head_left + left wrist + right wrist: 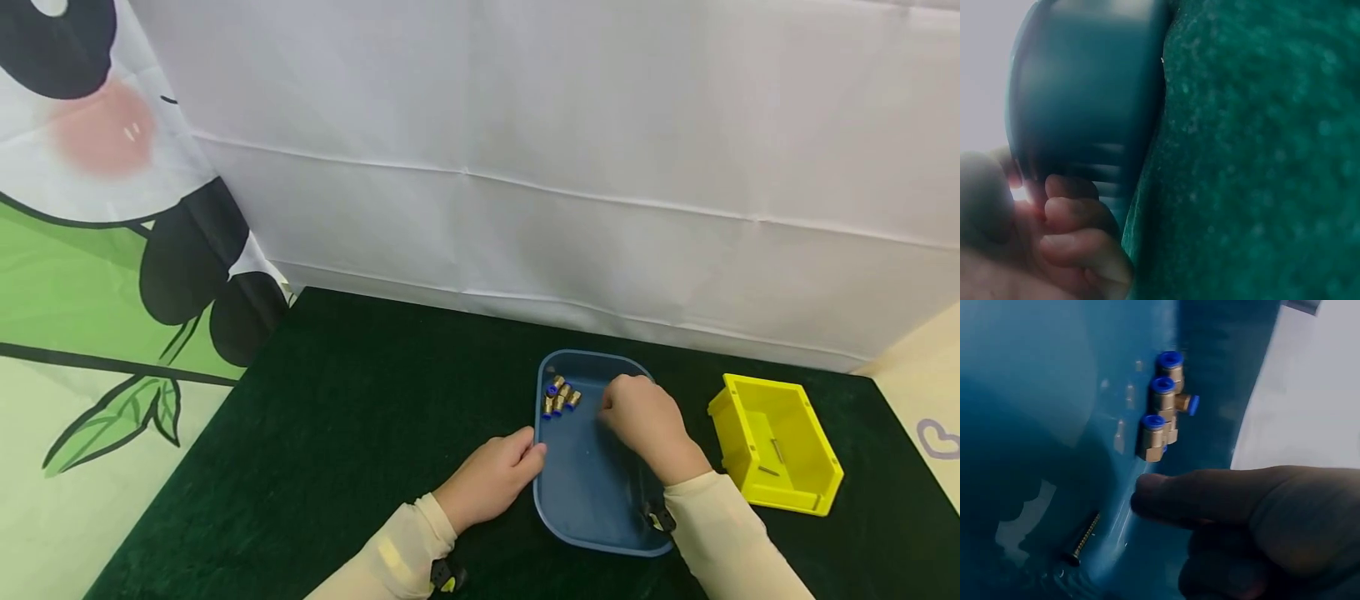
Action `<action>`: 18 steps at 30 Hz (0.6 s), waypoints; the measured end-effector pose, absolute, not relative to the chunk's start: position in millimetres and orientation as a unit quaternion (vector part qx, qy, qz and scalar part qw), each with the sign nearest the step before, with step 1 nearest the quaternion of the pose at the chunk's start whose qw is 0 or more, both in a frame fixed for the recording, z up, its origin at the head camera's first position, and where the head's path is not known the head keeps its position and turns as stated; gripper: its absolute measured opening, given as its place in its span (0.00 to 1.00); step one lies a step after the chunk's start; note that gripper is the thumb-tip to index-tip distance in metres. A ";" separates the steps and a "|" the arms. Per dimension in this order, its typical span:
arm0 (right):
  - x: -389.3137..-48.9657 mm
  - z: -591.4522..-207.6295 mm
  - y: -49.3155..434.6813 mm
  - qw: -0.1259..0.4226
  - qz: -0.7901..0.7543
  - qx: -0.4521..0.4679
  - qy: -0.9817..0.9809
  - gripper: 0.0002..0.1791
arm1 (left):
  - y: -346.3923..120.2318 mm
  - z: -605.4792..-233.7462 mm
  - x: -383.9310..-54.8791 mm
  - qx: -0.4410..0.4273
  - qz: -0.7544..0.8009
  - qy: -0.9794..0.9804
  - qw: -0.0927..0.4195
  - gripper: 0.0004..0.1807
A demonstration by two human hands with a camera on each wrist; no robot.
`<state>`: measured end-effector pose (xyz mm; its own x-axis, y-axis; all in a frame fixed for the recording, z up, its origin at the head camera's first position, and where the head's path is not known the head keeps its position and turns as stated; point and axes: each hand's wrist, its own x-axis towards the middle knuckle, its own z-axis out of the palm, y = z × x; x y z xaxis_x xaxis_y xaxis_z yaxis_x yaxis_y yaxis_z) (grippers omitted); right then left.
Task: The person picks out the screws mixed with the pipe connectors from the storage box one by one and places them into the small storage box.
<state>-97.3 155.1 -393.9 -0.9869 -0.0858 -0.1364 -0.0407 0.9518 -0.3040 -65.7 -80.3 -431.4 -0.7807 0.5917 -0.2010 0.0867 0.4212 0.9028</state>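
Observation:
My left hand (491,477) grips the left rim of a blue tray (592,542), its thumb on top; in the left wrist view the curled fingers (1079,240) press the tray's outer wall. My right hand (648,421) is inside the tray, right of several brass push-in fittings with blue ends (559,400). The right wrist view shows one of its fingers (1210,497) extended just short of the fittings (1163,406), other fingers curled beneath, with nothing visible in its grasp. A screw (1085,537) lies apart from that hand on the tray's floor.
Right of the tray stands a yellow bin (813,417) with two screws (772,460) in it. Both rest on a dark green cloth-covered table (360,400). White fabric (525,225) hangs behind, and a printed panda curtain (90,275) is at the left.

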 end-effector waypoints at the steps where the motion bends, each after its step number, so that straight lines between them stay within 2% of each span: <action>1: -96.6 -395.0 154.3 0.068 -0.139 -0.031 0.987 0.11 | -80.3 -431.3 -65.8 0.212 0.495 0.803 0.254 0.17; 5: -94.3 -398.3 151.1 0.052 -0.100 -0.022 0.993 0.14 | -80.8 -431.6 -65.8 0.210 0.493 0.805 0.256 0.17; 18: -92.3 -402.5 152.9 0.048 -0.063 -0.032 0.996 0.08 | -77.8 -432.0 -65.7 0.217 0.486 0.811 0.243 0.18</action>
<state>-92.3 152.9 -402.5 -0.9932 -0.0707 -0.0925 -0.0586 0.9900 -0.1281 -65.7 -77.8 -432.0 -0.7880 0.5878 -0.1831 0.1156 0.4334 0.8938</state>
